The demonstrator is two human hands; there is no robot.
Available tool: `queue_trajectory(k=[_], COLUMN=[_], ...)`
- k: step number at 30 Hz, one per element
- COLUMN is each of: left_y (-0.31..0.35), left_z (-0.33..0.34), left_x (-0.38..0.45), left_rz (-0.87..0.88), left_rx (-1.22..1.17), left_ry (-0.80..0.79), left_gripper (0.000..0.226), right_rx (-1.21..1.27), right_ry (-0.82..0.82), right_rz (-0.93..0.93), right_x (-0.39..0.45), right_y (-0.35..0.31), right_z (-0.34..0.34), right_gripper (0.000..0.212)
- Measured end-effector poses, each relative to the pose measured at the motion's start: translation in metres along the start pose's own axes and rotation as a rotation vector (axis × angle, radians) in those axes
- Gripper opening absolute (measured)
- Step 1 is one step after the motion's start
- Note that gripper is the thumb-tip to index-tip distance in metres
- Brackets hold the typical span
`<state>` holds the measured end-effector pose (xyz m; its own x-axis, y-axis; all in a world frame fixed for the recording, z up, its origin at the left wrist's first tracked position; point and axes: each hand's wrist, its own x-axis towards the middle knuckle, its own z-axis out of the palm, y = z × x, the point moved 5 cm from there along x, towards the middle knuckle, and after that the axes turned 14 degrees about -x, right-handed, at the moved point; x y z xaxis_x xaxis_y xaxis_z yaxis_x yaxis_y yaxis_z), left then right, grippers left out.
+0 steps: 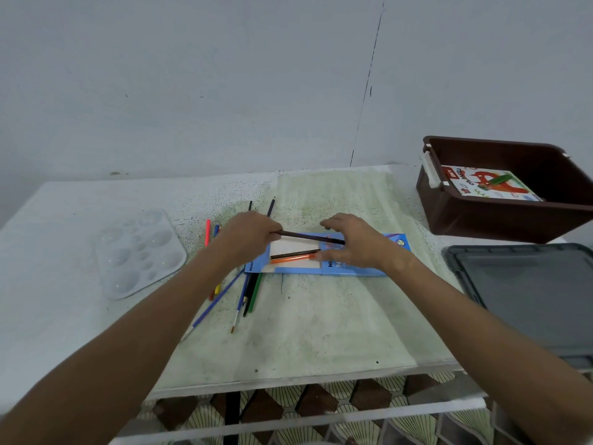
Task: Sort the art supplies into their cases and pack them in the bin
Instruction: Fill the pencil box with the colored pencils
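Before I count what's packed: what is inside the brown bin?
Inside the brown bin lies one oil pastels box, face up against the left wall. The near wall hides the bin's floor in front of the box, so anything lying there cannot be seen.

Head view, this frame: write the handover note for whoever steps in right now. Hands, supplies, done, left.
Left hand: grips a dark pencil by its end, over the case.
Right hand: fingers relaxed on the blue pencil case, steadying it.
Case: lies flat mid-table; an orange pencil and another dark one already lie in its tray.
Done: oil pastel box sits in the brown bin.
Left: seat the held pencil; gather the loose pencils and brushes at the case's left; clear palette still out; pack the case in the bin. Grey lid lies at right.
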<state>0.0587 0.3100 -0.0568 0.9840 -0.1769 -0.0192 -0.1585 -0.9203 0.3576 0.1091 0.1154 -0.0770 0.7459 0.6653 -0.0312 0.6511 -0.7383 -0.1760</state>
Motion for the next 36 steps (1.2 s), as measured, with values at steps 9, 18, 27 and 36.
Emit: queue_trajectory(k=[9,18,27,36], left_y=[-0.057,-0.004,0.004,-0.031], left_z=[-0.019,0.002,0.034,0.018], left_x=[-0.031,-0.002,-0.004,-0.023], left_rz=[-0.083,0.084,-0.104,-0.369], left_rx=[0.268,0.591,0.215,-0.409], left_ry=[-0.014,-0.074,-0.011,0.180], left_gripper=[0.027,0.021,0.048,0.066], right_rx=[-0.003,0.085,0.141,0.161], right_ry=[-0.121,-0.022,0.021,0.046], right_rz=[0.083,0.089,0.080,0.062], right_x=[-0.013,-0.014,-0.015,-0.015], right_y=[0.018,0.024,0.024,0.028], right_z=[0.022,0.029,0.031,0.033], right_gripper=[0.104,0.100,0.101,0.095])
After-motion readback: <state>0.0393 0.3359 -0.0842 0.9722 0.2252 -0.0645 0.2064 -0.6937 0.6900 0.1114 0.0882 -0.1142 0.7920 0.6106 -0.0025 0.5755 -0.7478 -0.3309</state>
